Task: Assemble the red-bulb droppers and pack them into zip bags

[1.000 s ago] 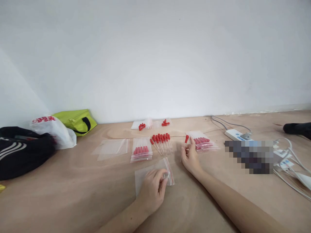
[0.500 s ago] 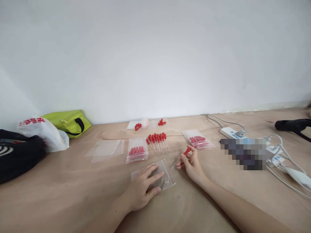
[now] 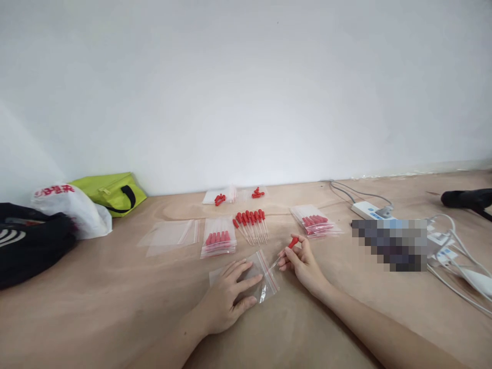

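Note:
A clear zip-lock bag (image 3: pixel 265 287) lies flat on the table, its zip edge facing right. My left hand (image 3: pixel 234 289) rests on it, fingers spread. Just right of the bag, my right hand (image 3: pixel 302 259) pinches a glass dropper (image 3: pixel 292 242) near its red rubber bulb. The dropper's thin tube points down and left, its tip at the bag's zip edge; whether it is inside I cannot tell. Beyond the hands several red-bulbed droppers (image 3: pixel 251 225) lie in a fanned row. Filled bags lie in a left stack (image 3: pixel 218 241) and a right stack (image 3: pixel 315 223).
Flat zip-lock bags (image 3: pixel 169 236) lie to the left. Loose red bulbs (image 3: pixel 220 199) sit on bags by the wall. Along the left are a black bag (image 3: pixel 34 246), a white plastic bag (image 3: pixel 82 218) and a lime-green bag (image 3: pixel 115 189). Power strips (image 3: pixel 365 210) and cables occupy the right.
My right hand has brought the dropper slightly left and down, so its tip now meets the bag's zip edge. My left hand still presses the bag, and the view has shifted slightly.

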Demonstrator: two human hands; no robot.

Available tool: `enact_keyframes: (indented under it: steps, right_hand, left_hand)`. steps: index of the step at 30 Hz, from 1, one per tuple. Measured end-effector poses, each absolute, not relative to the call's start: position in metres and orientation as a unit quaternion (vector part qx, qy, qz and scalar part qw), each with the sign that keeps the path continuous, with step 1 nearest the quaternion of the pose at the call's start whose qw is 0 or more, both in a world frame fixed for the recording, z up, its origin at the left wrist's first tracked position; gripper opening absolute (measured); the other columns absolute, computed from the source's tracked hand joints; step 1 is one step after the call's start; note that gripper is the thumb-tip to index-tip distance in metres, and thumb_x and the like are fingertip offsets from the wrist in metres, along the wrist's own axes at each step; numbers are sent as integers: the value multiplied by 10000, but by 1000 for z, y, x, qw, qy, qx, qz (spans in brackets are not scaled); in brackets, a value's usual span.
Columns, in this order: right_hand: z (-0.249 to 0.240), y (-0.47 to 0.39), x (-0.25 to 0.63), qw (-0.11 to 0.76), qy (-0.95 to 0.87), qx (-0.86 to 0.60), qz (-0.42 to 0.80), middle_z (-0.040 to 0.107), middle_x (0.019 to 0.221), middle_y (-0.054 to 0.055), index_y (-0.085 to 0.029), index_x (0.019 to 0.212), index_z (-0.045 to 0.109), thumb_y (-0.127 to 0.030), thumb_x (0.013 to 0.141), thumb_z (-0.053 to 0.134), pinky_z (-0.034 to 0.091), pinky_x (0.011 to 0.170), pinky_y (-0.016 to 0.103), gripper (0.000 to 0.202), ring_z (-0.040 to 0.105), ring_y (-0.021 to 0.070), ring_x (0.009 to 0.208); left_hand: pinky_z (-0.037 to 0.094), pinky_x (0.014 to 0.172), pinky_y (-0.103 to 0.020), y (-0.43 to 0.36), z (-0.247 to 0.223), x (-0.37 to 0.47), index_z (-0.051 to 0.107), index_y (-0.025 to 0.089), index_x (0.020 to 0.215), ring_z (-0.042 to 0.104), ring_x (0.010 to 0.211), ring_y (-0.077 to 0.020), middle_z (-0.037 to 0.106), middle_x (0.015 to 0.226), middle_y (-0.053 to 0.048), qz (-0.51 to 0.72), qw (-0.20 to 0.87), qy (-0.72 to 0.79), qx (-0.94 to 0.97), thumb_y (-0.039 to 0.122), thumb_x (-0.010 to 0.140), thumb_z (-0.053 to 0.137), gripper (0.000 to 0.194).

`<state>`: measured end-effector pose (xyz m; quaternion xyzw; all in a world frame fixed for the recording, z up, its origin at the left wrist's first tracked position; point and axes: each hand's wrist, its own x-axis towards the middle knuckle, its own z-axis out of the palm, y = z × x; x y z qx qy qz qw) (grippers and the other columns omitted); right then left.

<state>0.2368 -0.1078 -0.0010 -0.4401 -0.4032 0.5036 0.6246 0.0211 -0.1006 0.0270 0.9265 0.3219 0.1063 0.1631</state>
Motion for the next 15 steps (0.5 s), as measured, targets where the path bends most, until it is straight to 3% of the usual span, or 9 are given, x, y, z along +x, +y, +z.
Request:
enact_keyframes:
  steps: [4,10,15]
  right_hand:
    - [1,-113,234,595,-396,-415,563,566,685,-41,-224,917,347,-527,687,582,494,550,269,447,575,98,543]
    - [6,-119,237,489,-489,-386,610,563,811,-21,-206,839,398,-511,671,610,417,386,193,407,536,60,429]
    - [11,-123,235,448,-488,-326,675,555,831,-27,-215,822,387,-483,713,588,496,650,294,352,618,109,669]
  left_hand:
    - [309,980,-498,-100,25,21,406,310,1265,326,1230,-273,400,1331,-58,114,162,318,927,283,810,514,468]
    - [316,990,-457,-101,23,21,322,307,1310,358,1213,-244,432,1311,-39,145,161,310,926,270,816,504,528]
    - [319,990,-449,-101,25,22,302,289,1322,375,1204,-236,436,1310,-45,148,166,305,926,279,831,483,523]
